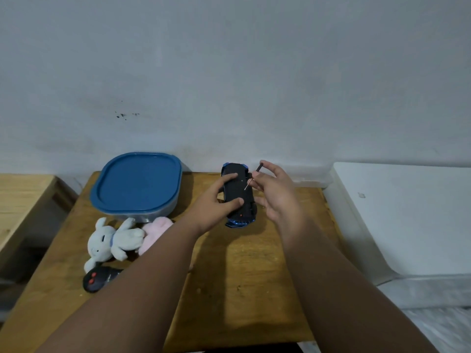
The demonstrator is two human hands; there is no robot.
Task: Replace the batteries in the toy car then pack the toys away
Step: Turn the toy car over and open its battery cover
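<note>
A blue toy car (239,197) lies upside down on the wooden table (254,276), its black underside facing up. My left hand (216,202) grips the car from the left, thumb and fingers over the underside. My right hand (275,194) holds a thin screwdriver (253,179) with a dark handle, its metal tip pointing down at the car's underside. A container with a blue lid (137,182) stands at the table's back left. A white plush rabbit (112,240) and a pink plush toy (156,231) lie in front of it. A black remote control (98,278) with red buttons lies near the left edge.
A grey wall (229,72) rises right behind the table. A second wooden table (23,200) stands to the left. A white appliance-like surface (407,212) sits to the right of the table.
</note>
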